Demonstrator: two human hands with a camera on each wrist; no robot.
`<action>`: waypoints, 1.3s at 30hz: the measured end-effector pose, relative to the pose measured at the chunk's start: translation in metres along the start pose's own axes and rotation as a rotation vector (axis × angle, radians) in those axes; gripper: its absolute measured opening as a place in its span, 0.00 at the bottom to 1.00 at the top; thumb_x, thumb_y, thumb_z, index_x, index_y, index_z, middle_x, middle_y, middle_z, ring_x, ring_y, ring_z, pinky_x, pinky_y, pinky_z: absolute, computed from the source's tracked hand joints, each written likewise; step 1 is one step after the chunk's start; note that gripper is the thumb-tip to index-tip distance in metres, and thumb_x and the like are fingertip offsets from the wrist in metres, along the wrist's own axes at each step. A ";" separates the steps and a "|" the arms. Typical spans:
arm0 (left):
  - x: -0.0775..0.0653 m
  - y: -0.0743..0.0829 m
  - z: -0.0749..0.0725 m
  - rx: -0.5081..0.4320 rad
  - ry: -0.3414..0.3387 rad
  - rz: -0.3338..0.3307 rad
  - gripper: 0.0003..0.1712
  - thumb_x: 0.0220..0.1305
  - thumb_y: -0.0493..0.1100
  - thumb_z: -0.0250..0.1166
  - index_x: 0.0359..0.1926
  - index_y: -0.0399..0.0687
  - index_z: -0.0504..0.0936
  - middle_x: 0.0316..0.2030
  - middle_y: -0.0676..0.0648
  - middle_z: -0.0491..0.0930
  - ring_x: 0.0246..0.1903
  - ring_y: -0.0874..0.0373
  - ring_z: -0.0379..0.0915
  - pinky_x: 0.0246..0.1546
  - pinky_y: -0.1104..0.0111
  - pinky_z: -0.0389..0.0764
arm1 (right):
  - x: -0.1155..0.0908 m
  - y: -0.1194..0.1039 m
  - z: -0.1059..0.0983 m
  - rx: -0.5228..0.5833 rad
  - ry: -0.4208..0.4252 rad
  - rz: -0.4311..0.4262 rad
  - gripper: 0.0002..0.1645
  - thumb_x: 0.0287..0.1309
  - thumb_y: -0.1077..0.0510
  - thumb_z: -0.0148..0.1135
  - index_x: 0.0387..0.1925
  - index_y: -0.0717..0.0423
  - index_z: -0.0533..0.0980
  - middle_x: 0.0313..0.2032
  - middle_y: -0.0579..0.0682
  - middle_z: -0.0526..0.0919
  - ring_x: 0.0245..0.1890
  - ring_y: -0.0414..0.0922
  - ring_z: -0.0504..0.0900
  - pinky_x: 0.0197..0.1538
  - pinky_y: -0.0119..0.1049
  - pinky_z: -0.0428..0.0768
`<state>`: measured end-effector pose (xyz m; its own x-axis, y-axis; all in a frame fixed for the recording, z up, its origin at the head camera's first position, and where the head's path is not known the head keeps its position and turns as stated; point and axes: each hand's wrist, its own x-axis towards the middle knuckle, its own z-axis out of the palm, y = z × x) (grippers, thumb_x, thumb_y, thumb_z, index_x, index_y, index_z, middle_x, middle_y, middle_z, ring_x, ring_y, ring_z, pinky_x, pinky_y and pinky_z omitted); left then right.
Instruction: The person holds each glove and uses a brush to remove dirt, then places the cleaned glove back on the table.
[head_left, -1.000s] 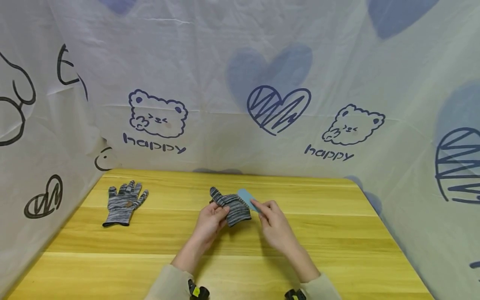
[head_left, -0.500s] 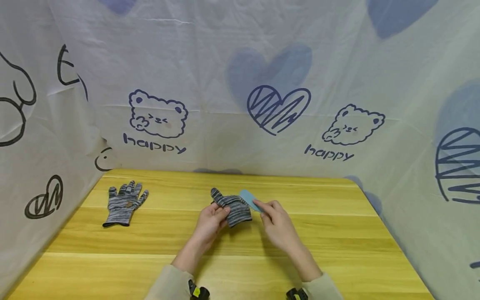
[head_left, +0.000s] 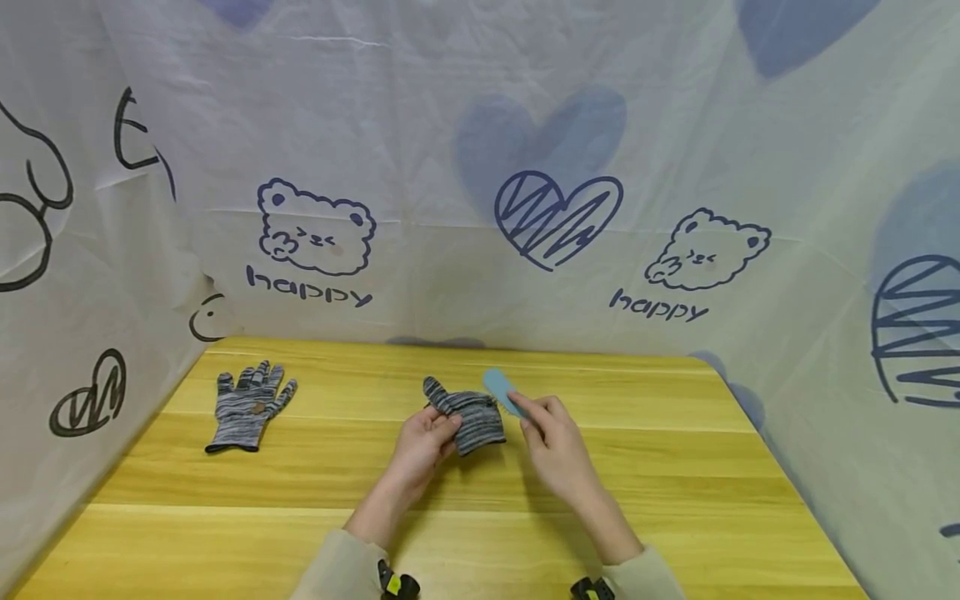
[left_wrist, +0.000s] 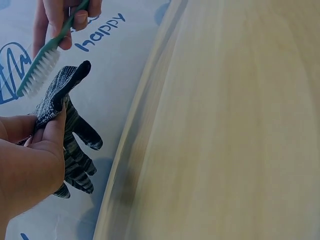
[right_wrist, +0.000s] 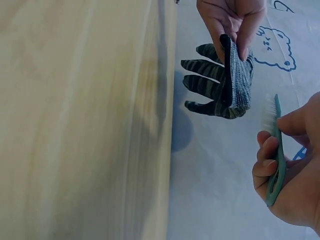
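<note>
My left hand (head_left: pixel 422 442) pinches a grey and black striped knit glove (head_left: pixel 478 421) between thumb and fingers, holding it above the table. The glove's fingers dangle on its far side in the left wrist view. In my right hand (head_left: pixel 558 450) is a blue-green scrub brush (right_wrist: pixel 280 165), gripped by its handle with the forefinger laid along the back. White bristles (left_wrist: pixel 42 72) face the glove, and a small gap separates them in the right wrist view. A second matching glove (head_left: pixel 242 417) lies flat at the table's left, a small brown patch on its palm.
The yellow wood-grain table (head_left: pixel 637 483) spreads under both hands. White cloth (head_left: pixel 420 167) printed with hearts and bears hangs behind it and along both sides.
The brush has moved slightly up and to the right, away from the glove's edge it was against. The held glove has shifted slightly right; the glove on the table has stayed put.
</note>
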<state>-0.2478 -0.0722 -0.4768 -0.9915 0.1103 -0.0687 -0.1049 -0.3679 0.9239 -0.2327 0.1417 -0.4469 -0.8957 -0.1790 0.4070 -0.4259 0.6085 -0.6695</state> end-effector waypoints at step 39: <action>-0.001 0.002 -0.002 0.023 -0.026 0.014 0.22 0.77 0.30 0.55 0.67 0.24 0.70 0.58 0.32 0.81 0.50 0.58 0.82 0.51 0.70 0.84 | -0.006 -0.006 0.014 -0.034 -0.032 -0.178 0.28 0.69 0.71 0.61 0.67 0.50 0.79 0.46 0.51 0.78 0.32 0.37 0.71 0.33 0.31 0.75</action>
<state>-0.2468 -0.0751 -0.4760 -0.9906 0.1291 -0.0462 -0.0889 -0.3482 0.9332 -0.2265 0.1283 -0.4547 -0.8106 -0.3100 0.4968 -0.5736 0.5911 -0.5671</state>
